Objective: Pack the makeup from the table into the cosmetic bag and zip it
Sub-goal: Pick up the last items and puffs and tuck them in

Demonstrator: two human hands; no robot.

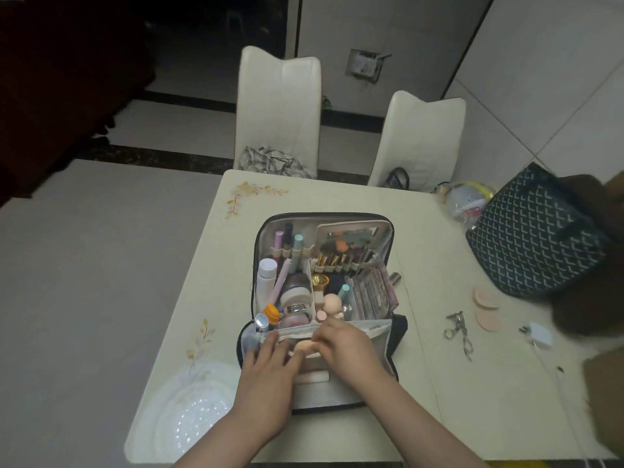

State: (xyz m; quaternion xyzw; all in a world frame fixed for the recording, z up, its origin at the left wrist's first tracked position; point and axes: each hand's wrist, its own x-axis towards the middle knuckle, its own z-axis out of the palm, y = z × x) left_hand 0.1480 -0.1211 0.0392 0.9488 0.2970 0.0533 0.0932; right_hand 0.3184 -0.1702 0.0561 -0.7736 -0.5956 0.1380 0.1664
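An open cosmetic bag [396,346] with dark trim stands in the middle of the table, full of bottles, brushes, palettes and a beige sponge [332,303]. Both hands work at its near flap pocket. My left hand [270,363] lies on the pocket with its fingers spread. My right hand [344,347] pinches a peach powder puff [304,346] at the pocket's mouth. To the right of the bag, on the table, lie a metal eyelash curler [459,331] and two peach puffs [484,307].
A dark patterned tote [533,238] stands at the table's right, with a clear bag of items [464,201] behind it. A white charger with cable [540,336] lies nearby. A clear plastic dish [189,410] sits at the near left corner. Two white chairs [280,109] face the far edge.
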